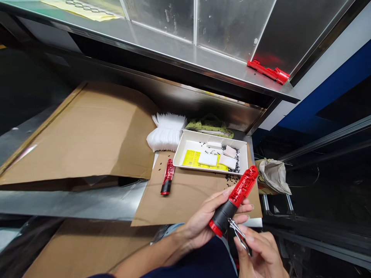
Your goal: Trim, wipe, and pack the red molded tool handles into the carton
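Note:
My left hand is closed around a red and black plastic housing, its ribbed red end tilted up to the right. Between the thumb and fingers of my right hand is a pair of silver nail clippers, jaws against or very near the black lower part of the housing. A similar red and black housing lies on the cardboard sheet. Behind it stands a white tray with white pads, a yellow label and many tiny black bits.
Left of the tray sits a stack of white foam sleeves, with a green patterned bag behind. A large cardboard box fills the left. On the metal shelf above lies a red plastic part. A paper bag hangs at the right.

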The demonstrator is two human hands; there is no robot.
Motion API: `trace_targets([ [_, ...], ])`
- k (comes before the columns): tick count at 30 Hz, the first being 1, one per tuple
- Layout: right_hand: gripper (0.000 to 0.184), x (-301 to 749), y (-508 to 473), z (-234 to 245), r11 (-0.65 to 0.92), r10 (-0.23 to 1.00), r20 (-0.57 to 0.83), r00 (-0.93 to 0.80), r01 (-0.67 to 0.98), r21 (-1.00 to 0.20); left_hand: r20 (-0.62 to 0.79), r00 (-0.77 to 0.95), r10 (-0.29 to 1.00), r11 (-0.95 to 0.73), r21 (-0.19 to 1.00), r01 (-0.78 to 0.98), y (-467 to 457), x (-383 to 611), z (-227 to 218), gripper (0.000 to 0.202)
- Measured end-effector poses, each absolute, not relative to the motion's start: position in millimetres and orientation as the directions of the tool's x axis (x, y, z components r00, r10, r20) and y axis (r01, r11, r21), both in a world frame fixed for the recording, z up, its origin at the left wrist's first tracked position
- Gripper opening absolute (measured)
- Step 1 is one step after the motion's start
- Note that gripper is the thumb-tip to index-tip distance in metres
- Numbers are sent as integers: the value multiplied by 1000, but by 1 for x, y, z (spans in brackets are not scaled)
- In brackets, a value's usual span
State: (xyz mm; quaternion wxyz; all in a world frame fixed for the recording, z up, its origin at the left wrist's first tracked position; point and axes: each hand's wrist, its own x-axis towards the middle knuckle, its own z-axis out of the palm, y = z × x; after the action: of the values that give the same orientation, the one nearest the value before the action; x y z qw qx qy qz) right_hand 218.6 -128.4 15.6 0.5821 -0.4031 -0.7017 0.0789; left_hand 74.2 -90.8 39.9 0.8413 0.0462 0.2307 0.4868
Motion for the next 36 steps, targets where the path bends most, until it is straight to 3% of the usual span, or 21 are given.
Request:
trace_targets([
  [3, 14, 225, -128, 18, 677, 617, 787, 18, 496, -543, -326, 430, 842, 522, 291, -801, -90, 75, 40, 26],
  [12, 18, 216, -127, 21, 667, 656, 755, -22, 484, -566, -340, 433, 834, 525, 252, -813, -92, 74, 41, 24],
  [24, 15, 217, -131, 23, 655, 678, 734, -41, 487, -577, -308, 415, 856, 504, 320, -802, -94, 75, 39, 34],
  [30, 13, 224, -135, 19, 622, 684, 726, 72, 463, -632, -286, 425, 859, 507, 356, -785, -94, 74, 40, 32],
  [36, 17, 220, -130, 23, 668, 659, 752, -30, 482, -567, -301, 405, 863, 497, 360, -790, -94, 75, 41, 34],
])
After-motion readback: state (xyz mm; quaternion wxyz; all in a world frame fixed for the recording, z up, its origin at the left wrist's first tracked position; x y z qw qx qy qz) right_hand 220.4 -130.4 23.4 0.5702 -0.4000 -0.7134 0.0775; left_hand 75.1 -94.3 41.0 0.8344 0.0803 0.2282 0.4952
